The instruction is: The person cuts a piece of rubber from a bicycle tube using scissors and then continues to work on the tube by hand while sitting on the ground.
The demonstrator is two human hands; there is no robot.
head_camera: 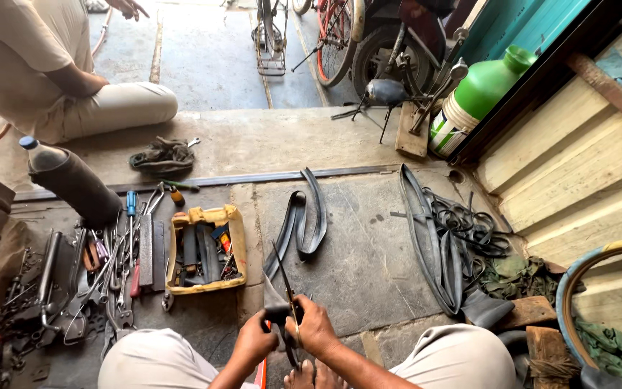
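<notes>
From the head camera, the person sat on the stone floor [368,245] with knees apart and both hands meeting low in the middle, at about six o'clock in the view. The left hand [257,340] was clenched around a small dark piece of rubber [276,314], pinching it from the nine o'clock side. The right hand [316,328] was closed on the handles of a pair of scissors [287,288], whose blades pointed up towards twelve o'clock above the rubber piece. Whether the blades were already biting into the rubber could not be told.

The rubber piece looked light, soft and floppy, likely to fold and slide between blades, so it seemed best pinched close beside the cut line and kept taut. The scissors were stiff and thin and best held at the handles.

At twelve o'clock from the hands lay a folded black inner tube [304,223]. At ten o'clock stood a yellow tool tray [235,216] with dark tools inside, and further to nine o'clock loose hand tools [116,266] were spread out beside a dark-wrapped bottle [73,184]. At two o'clock lay a tangle of rubber strips and tubes [455,230]. A green jug [476,94] leaned far at one o'clock, and another person's bent leg [109,108] rested at eleven o'clock.
</notes>
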